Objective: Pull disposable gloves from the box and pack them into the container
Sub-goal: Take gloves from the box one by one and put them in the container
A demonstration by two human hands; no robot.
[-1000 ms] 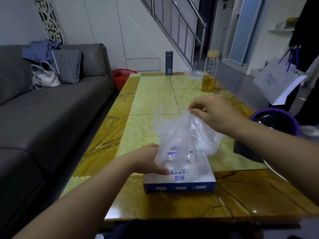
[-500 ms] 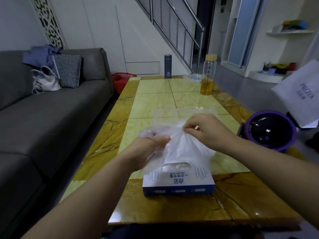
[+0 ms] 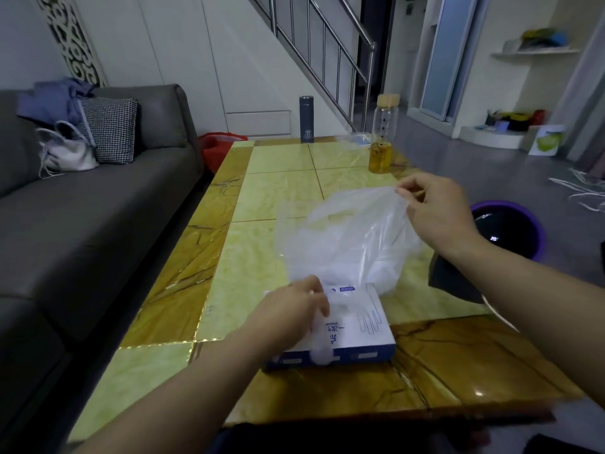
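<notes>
While the box (image 3: 360, 326) lies on the table (image 3: 278, 198), a glove (image 3: 322, 350) trailing over its front is pinched by the left hand (image 3: 291, 312). A clear bag (image 3: 347, 244) just behind is held up by the right hand (image 3: 438, 208), pinched at its edge.

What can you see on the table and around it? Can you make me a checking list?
Surface: table, yellow-green tiles, brown border, shiny.
Job's things: glove box near the front edge; clear plastic held up above it.
Clutter: flask and bottle of amber liquid at the far end; dark thing at the right edge.
Hands: right hand pinches the plastic's top edge; left hand rests on the box, fingers curled, grip unclear.
Cables: white cords on the floor, far right.
Surroundings: sofa on the left with bag and cushion; purple bin on the right; stairs behind.
</notes>
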